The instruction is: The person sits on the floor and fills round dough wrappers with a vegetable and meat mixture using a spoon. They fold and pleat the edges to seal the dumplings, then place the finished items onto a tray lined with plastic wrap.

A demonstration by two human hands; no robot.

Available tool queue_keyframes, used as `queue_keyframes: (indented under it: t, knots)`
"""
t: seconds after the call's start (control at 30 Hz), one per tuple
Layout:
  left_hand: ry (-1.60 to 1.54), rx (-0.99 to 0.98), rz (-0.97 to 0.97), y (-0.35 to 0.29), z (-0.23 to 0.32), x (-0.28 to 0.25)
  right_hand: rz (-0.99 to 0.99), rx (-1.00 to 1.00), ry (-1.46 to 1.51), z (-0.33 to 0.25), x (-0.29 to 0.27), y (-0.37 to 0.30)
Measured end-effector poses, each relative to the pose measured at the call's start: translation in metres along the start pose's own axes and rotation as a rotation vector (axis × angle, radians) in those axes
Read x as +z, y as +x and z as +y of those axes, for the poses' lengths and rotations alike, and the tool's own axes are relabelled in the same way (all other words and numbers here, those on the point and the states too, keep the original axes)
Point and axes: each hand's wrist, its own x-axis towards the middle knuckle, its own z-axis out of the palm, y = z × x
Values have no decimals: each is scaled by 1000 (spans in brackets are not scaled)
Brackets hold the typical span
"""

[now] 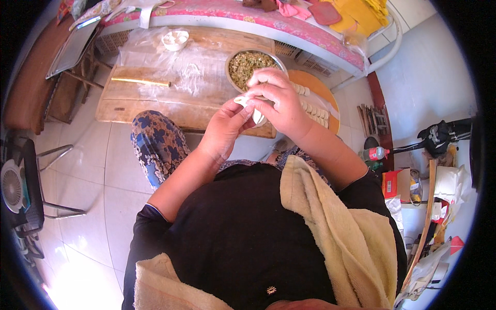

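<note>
Between my two hands, above the near edge of the wooden board [150, 101], is a white dumpling [257, 117]. My left hand [226, 124] holds it from the left, thumb and fingers closed on it. From the right, my right hand [276, 98] pinches its upper edge. Fingers cover part of the dough, so whether the edge is sealed cannot be seen. Just beyond my right hand stands a metal bowl [228, 66] of chopped green-brown filling [248, 63]. Rows of finished dumplings [315, 111] lie on a round tray [333, 98] to the right.
On the floured board lie a rolling pin [140, 81] and a small white bowl [175, 40] of flour. A bed with a pink floral edge [206, 11] runs behind. At the left are a fan [14, 186] and a folding chair [57, 209]; boxes [397, 184] and bags stand right.
</note>
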Motion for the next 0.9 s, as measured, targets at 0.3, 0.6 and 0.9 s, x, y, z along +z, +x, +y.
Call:
queue_keyframes:
  t: [0.3,0.6,0.9]
  knots:
    - [67,-3,-11,-1,-3,7,-118,163,239,5,1,-12]
    - [297,119,-3,0,-7,-1,-153,90,134,0,6,-7]
    - [324,-24,19,1,0,-12,-127,401,479,6,25,-19]
